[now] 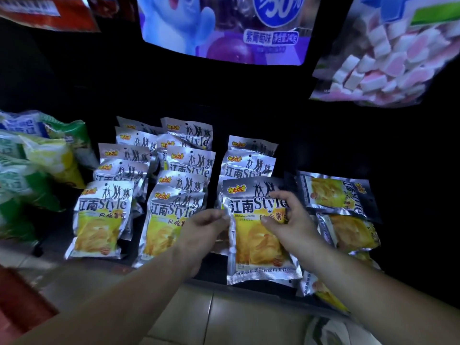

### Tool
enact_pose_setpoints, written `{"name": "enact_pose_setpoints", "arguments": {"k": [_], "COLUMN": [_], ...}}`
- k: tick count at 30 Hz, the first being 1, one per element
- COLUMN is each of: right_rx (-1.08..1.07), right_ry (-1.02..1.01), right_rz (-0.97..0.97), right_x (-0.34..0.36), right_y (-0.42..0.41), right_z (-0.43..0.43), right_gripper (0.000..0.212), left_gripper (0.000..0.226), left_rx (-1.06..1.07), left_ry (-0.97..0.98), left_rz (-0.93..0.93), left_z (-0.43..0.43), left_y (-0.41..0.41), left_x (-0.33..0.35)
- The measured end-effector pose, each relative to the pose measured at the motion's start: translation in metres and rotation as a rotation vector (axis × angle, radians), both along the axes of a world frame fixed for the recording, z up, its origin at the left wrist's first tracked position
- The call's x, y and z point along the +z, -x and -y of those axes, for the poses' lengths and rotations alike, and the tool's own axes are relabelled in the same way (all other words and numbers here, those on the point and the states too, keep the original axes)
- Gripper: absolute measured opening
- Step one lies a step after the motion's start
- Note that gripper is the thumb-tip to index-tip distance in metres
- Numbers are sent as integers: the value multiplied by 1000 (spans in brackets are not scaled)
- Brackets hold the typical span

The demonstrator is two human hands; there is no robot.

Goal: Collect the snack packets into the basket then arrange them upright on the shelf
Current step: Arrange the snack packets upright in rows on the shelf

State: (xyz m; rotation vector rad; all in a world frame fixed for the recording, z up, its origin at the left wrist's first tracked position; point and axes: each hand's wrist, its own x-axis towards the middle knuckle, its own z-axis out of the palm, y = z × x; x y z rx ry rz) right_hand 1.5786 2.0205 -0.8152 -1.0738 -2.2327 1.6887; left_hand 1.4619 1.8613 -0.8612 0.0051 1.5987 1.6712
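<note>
Head view: our left hand (204, 227) and right hand (291, 220) pinch the packet (256, 250) (likely light, slippery foil) at nine and three o'clock.

I see narrow dark lanes between three upright packet rows (185, 168), flat packets (333, 192) crowding the right, green bags (37, 158) walling the left.

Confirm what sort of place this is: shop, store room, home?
Most likely a small shop's snack aisle. Identical silver-and-yellow chip packets stand in rows on a dark shelf, a marshmallow bag is above at right, and green snack bags sit at left.
</note>
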Motion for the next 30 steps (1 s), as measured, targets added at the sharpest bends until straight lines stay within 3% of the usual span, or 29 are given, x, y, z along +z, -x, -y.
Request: {"name": "enact_pose_setpoints", "arguments": {"k": [5, 9, 11, 15, 21, 25, 30], "right_rx": [3, 47, 67, 118, 138, 147, 257], "right_ry": [-6, 72, 93, 140, 105, 118, 22], "right_rz": [15, 26, 47, 115, 93, 82, 200], "right_x": [-9, -19, -24, -33, -41, -46, -61], "right_y": [-6, -2, 3, 11, 18, 18, 15], "right_z": [-13, -10, -9, -9, -6, -8, 3], "right_gripper": [38, 38, 41, 58, 60, 53, 47], "left_gripper": [15, 6, 2, 16, 17, 26, 34], "left_rx": [-46, -43, -14, -11, 7, 33, -166], "left_ry": [0, 59, 95, 101, 105, 148, 461], "left_rz": [-7, -37, -50, -31, -104, -234, -517], "left_z": [1, -3, -3, 1, 7, 9, 11], "left_y": [9, 8, 12, 22, 28, 36, 28], "left_x": [-6, -15, -20, -21, -25, -28, -39]}}
